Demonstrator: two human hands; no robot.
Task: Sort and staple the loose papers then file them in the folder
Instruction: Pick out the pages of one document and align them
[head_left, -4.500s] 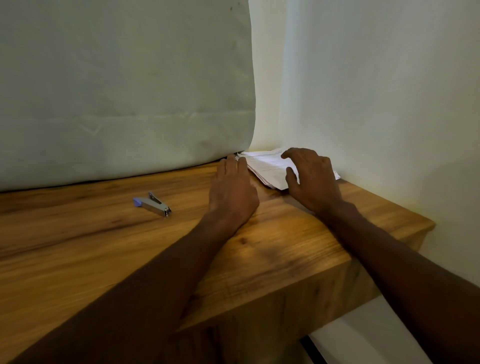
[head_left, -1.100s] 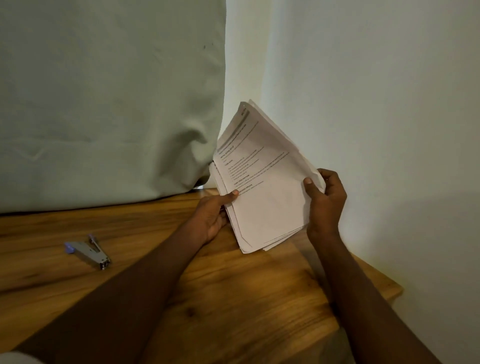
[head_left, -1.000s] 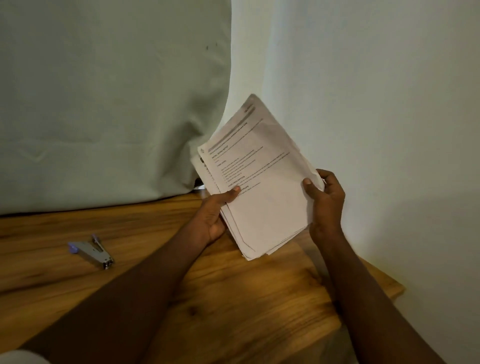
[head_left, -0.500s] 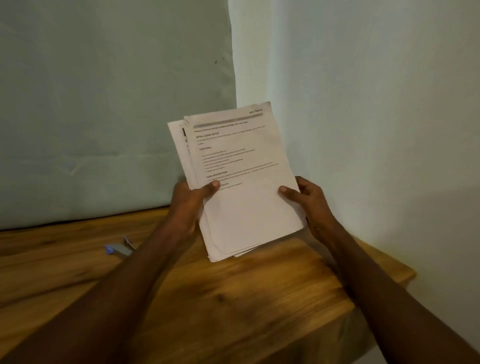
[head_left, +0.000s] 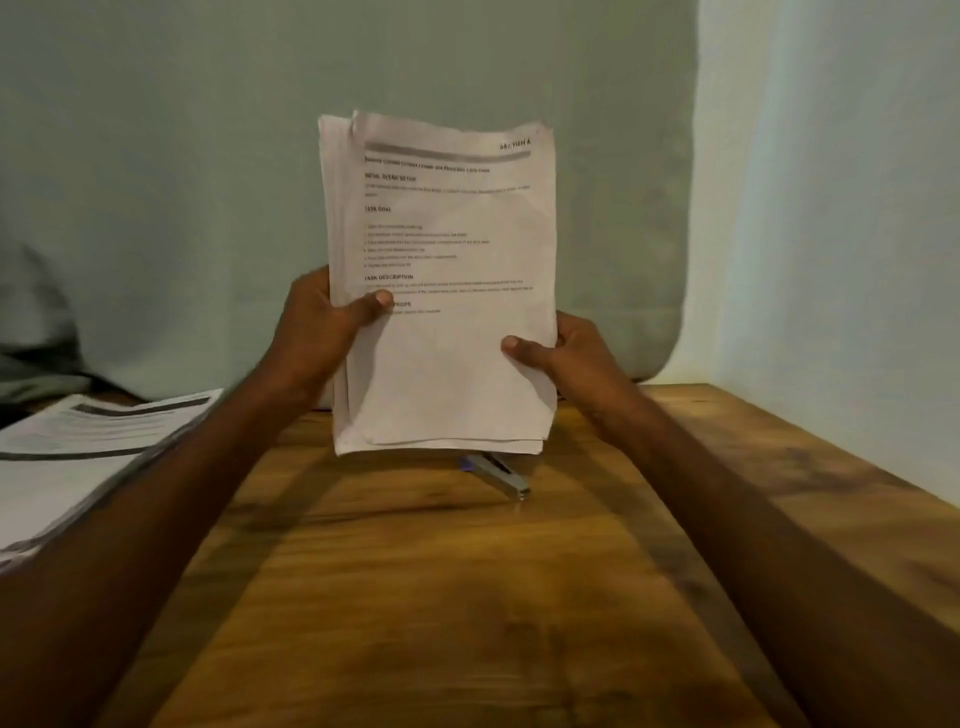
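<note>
Head view, looking forward and down over a wooden worktop (head_left: 467, 597). Both hands hold a sheaf of printed papers (head_left: 447, 332) upright above the worktop, printed face toward the camera. The left hand (head_left: 322, 322) grips the sheaf's left edge, thumb laid across the front sheet and fingers hidden behind. The right hand (head_left: 561, 353) grips the lower right edge in the same manner, thumb in front. Holding opposite edges keeps the sheets flat and readable; the heading at top right suggests that the front page is being checked for sorting. Sheet edges are stepped at the left side and along the bottom, so the sheaf is not yet squared. A stapler (head_left: 498, 473) lies on the worktop just below the sheaf's bottom edge, partly hidden by it, within easy reach of either hand. A second pile (head_left: 88, 447) of printed sheets lies flat at the left edge of the view, blurred, well apart from the held sheaf; it is probably a sorted or waiting group. A pale fabric surface (head_left: 208, 182) stands behind the worktop, and a wall (head_left: 831, 208) closes the right side. No folder is visible. Judged stage: sorting, with stapling and filing still ahead.
</note>
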